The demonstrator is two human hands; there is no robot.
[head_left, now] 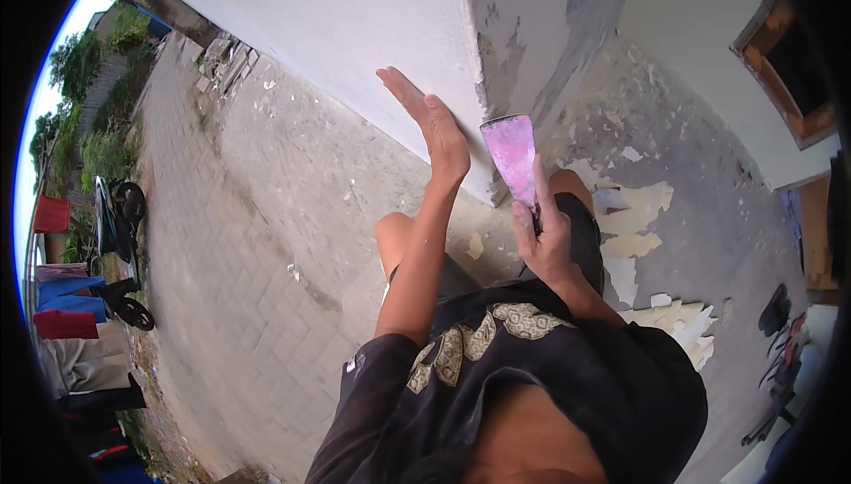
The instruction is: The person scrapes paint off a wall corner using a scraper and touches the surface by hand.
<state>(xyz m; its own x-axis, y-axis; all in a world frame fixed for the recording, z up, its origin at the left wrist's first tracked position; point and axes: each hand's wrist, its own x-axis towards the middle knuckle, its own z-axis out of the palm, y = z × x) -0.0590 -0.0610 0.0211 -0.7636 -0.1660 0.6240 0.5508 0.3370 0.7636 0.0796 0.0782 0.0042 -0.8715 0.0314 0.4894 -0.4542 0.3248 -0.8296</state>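
Note:
My right hand grips a putty knife by its handle, most of which is hidden in the palm. Its wide blade is smeared pink and points up toward the wall corner, with my index finger stretched along one side. Against the white wall face, left of the corner, my left hand is raised with straight fingers and nothing in it; whether it touches the wall I cannot tell. On the corner's right face the paint is patchy, with grey showing through.
Peeled paint flakes lie on the concrete floor at right. A brown-framed opening is at upper right, and footwear lies below it. Paving stretches left to a parked motorbike and hanging laundry. Broken rubble sits by the wall.

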